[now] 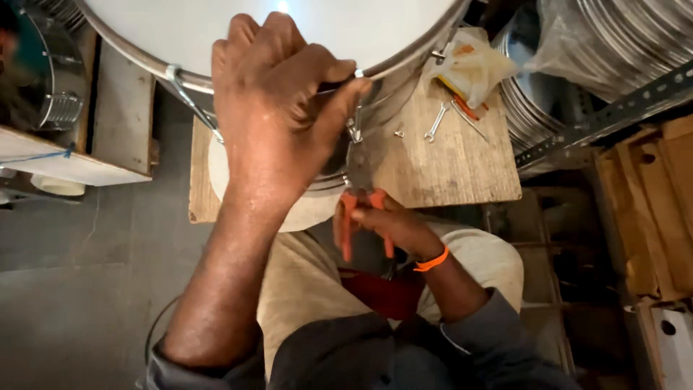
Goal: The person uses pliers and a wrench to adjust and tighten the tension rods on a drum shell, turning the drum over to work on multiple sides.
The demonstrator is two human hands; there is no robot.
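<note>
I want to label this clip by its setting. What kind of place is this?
Probably a small metal workshop. The left hand steadies a large steel drum on a wooden table, the right hand holds orange-handled pliers, and a spanner lies nearby.

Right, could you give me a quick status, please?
Left hand gripping drum rim. Right hand holds orange-handled pliers at tension lug. Spanner lies clear.
</note>
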